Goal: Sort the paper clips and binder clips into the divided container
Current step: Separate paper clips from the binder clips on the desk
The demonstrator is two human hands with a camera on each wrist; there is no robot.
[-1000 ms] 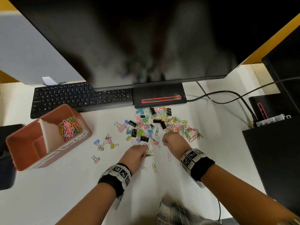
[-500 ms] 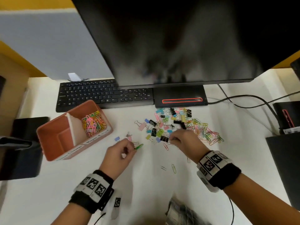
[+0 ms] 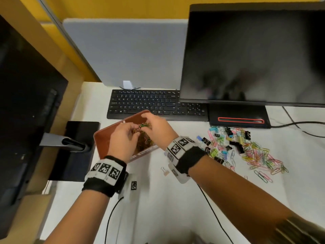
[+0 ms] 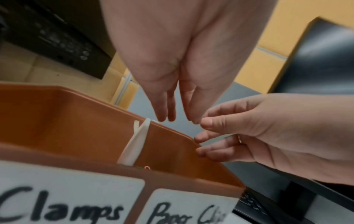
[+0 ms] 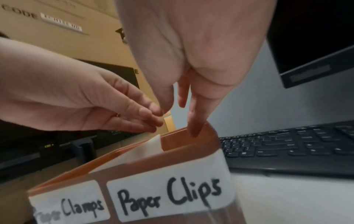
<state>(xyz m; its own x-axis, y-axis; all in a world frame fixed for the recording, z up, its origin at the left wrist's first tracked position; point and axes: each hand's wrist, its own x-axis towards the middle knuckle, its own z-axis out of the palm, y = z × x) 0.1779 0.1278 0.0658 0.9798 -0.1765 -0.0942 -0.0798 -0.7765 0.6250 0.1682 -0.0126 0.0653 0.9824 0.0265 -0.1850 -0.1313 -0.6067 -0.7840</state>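
Note:
The orange divided container (image 3: 96, 136) stands at the desk's left, its front labelled "Clamps" and "Paper Clips" (image 5: 168, 195). A white divider (image 4: 134, 145) splits it. Both hands hover over the paper-clip side. My left hand (image 3: 131, 132) has straight fingers pointing down, nothing between them (image 4: 178, 120). My right hand (image 3: 143, 127) also points its fingers (image 5: 193, 128) down over the far rim, holding nothing. A few coloured clips show just under the fingertips, above the paper clip heap (image 3: 145, 140) in that compartment. The mixed pile of paper clips and binder clips (image 3: 246, 148) lies to the right.
A black keyboard (image 3: 149, 103) lies just behind the container, and a monitor (image 3: 255, 53) with its base (image 3: 239, 117) stands at the right. A second monitor's foot (image 3: 75, 150) sits left of the container. One stray binder clip (image 3: 165, 170) and cables (image 3: 212, 213) lie near my forearms.
Both hands left the pile and moved left to above the container. The green paper clip pinched in my left hand half a second ago is no longer held. The head view swung left.

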